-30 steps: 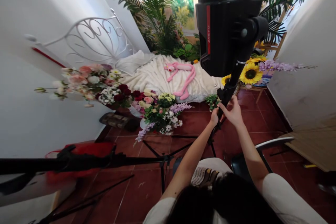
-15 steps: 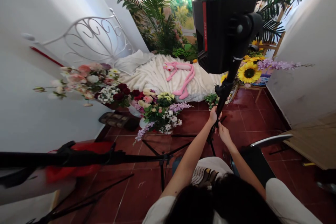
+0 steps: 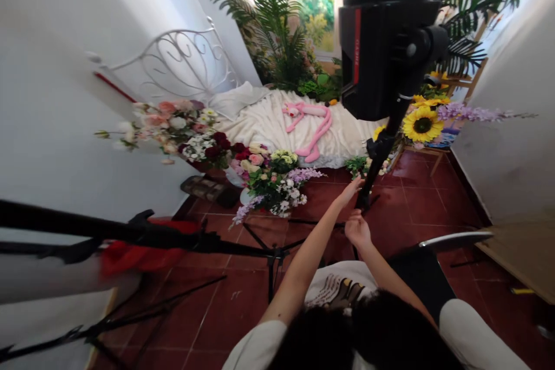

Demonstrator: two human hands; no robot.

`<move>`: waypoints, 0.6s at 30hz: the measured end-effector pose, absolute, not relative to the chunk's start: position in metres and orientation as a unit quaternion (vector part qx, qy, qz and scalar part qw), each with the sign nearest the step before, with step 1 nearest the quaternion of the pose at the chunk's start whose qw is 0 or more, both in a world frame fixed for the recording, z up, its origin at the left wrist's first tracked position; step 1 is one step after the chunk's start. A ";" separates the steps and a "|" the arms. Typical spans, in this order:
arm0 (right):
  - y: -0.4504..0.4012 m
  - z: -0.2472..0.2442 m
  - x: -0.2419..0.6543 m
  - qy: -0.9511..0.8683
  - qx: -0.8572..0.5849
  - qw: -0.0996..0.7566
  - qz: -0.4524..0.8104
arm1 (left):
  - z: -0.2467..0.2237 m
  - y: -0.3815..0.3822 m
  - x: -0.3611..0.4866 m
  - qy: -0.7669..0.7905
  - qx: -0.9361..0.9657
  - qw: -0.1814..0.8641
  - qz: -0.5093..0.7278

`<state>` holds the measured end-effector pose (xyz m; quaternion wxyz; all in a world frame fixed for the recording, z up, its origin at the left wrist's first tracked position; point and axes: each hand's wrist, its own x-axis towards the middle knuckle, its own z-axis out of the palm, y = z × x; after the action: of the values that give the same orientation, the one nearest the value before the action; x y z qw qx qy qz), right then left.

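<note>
A black light stand (image 3: pixel 376 169) carries a large black studio light (image 3: pixel 370 58) with a red stripe, and it tilts up in front of me. My left hand (image 3: pixel 349 192) is beside the lower part of the pole, fingers stretched out along its left side; whether they touch it is unclear. Just below the foot of the visible pole is my right hand (image 3: pixel 358 229). Its fingers are curled in, and anything inside them is hidden. The lower section of the stand is partly covered by my hands and forearms.
A second black stand (image 3: pixel 151 231) slants across the left, its legs spread on the red tiled floor (image 3: pixel 208 312). Ahead, a draped bed (image 3: pixel 269 121) holds a pink plush toy (image 3: pixel 318 127). Flowers (image 3: pixel 277 179) fill its front. A black chair (image 3: pixel 422 277) stands at right.
My left hand has loosened from around the pole, its fingers now straighter. My right hand has moved left and down, away from the pole. The view has shifted, so the scene sits further right.
</note>
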<state>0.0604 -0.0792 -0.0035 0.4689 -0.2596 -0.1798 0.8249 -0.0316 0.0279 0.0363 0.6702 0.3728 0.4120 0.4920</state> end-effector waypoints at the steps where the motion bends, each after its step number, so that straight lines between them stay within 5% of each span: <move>1: -0.084 -0.006 0.055 -0.179 -0.283 0.438 0.834 | 0.032 0.018 -0.047 0.423 0.366 0.653 0.510; 7: -0.096 -0.013 0.015 -0.240 -0.293 0.284 0.881 | -0.008 -0.084 -0.168 0.584 0.209 0.459 0.636; 12: -0.103 0.001 -0.068 -0.379 -0.236 0.062 0.893 | -0.012 -0.187 -0.241 0.748 0.050 0.052 0.660; 15: -0.112 0.021 -0.147 -0.502 -0.199 -0.133 0.831 | 0.000 -0.225 -0.261 0.773 -0.035 -0.112 0.624; 18: -0.111 0.051 -0.231 -0.635 -0.195 -0.160 0.730 | 0.011 -0.243 -0.274 0.760 -0.055 -0.165 0.626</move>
<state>-0.2310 -0.1113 0.0507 -0.1602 -0.1950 -0.6352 0.7299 -0.2739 -0.2429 0.0114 -0.1646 -0.0550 0.7602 0.6261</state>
